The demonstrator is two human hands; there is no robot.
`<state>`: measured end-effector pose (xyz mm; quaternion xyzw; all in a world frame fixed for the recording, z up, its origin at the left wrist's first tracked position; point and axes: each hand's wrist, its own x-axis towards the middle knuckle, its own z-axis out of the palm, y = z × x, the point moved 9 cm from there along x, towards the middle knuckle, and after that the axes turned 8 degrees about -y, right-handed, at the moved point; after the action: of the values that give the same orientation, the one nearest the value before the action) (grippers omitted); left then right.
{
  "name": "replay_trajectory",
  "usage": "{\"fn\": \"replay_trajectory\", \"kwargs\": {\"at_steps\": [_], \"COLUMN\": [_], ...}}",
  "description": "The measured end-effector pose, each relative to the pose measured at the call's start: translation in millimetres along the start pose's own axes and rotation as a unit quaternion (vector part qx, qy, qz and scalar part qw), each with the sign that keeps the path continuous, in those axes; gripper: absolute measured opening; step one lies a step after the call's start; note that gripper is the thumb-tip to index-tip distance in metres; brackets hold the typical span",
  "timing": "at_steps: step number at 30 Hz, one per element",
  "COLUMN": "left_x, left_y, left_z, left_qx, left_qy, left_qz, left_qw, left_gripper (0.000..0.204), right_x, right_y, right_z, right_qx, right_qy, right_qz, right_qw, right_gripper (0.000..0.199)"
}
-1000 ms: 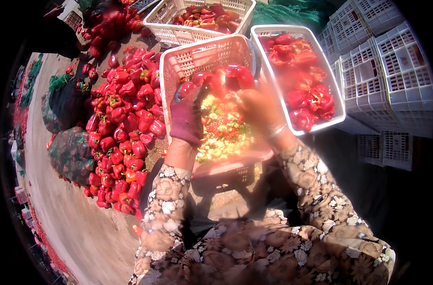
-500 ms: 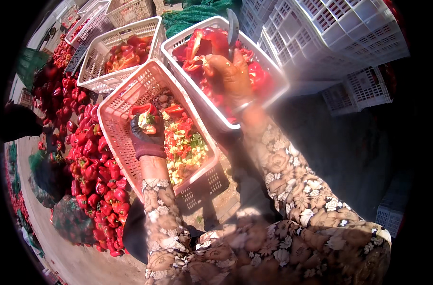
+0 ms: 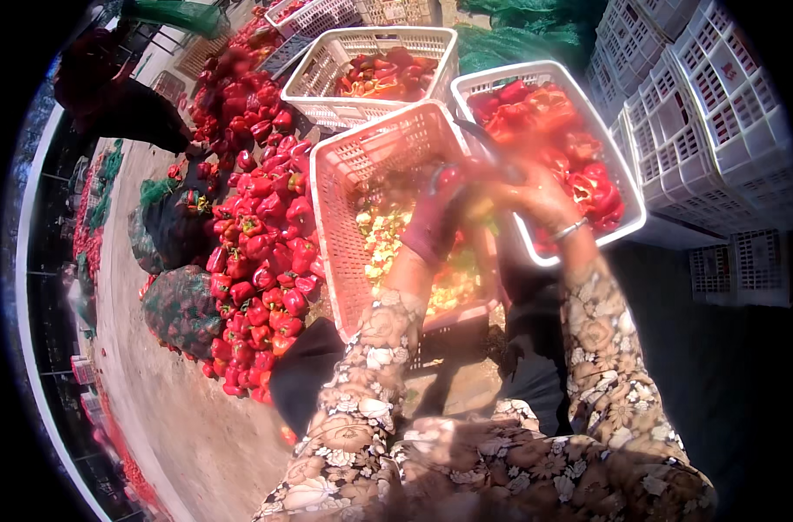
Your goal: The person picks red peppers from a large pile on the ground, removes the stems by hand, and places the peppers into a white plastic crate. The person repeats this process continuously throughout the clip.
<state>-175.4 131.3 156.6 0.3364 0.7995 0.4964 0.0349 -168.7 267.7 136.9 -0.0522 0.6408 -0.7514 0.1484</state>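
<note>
Head view, looking down over 2 forearms in floral-print sleeves: since half a second ago the right hand [image 3: 535, 196] has come back from the white crate of cut peppers [image 3: 627, 196] on the right and now meets the left hand [image 3: 435, 217] over the pink crate [image 3: 344, 170] in front of the person. Both hands are blurred with motion. The left hand, in a dark purple glove, is closed around a red pepper [image 3: 451, 180], held above the far end of the pink crate. The right hand is bare, with a metal bangle [image 3: 570, 230] at the wrist; its fingers are curled beside the pepper, and a dark, thin blade-like shape [image 3: 488, 143] seems to stick out past it, though the blur makes it impossible to tell for sure what it grips.

Judging by this, a fresh pepper is now being worked on, and the trimming goes on over the pink crate, whose floor is covered with yellowish cores and scraps [image 3: 388, 248].

The left forearm rises almost straight up the middle of the picture, wrist bent slightly right. The right forearm comes in from the lower right and angles left, so the 2 hands touch or nearly touch.

To the left, a long heap of whole red peppers [image 3: 261, 235] lies on the ground. Another white crate [image 3: 374, 65] with peppers sits farther back, and empty white crates [image 3: 718, 113] are stacked at right.
</note>
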Motion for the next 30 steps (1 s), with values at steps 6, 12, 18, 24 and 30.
{"fn": "replay_trajectory", "kwargs": {"at_steps": [6,12,18,24,30], "left_x": [-14.4,-39.9,-31.7,-59.9,-57.9], "left_y": [-14.9,-54.7,-57.2,-95.1,-63.2], "left_z": [-18.3,28.4,18.7,0.3,-5.3], "left_qx": [-0.454,-0.548,-0.642,-0.482,-0.455], "left_qy": [0.134,0.115,0.172,0.2,0.187], "left_qz": [-0.244,-0.37,-0.22,-0.292,-0.347], "left_qw": [0.846,0.742,0.714,0.802,0.798], "left_gripper": [0.063,0.068,0.027,0.03,0.028], "right_x": [2.2,4.6,-5.0,2.5,5.2], "right_y": [7.0,-18.4,-37.1,-30.4,-20.6], "right_z": [25.2,31.6,70.4,94.3,61.9], "right_qx": [0.095,-0.298,-0.391,-0.44,-0.428], "right_qy": [0.098,0.226,0.167,0.136,0.161], "right_qz": [-0.004,-0.209,-0.222,-0.207,-0.183], "right_qw": [0.991,0.904,0.878,0.863,0.87], "right_gripper": [0.037,0.032,0.036,0.036,0.039]}}
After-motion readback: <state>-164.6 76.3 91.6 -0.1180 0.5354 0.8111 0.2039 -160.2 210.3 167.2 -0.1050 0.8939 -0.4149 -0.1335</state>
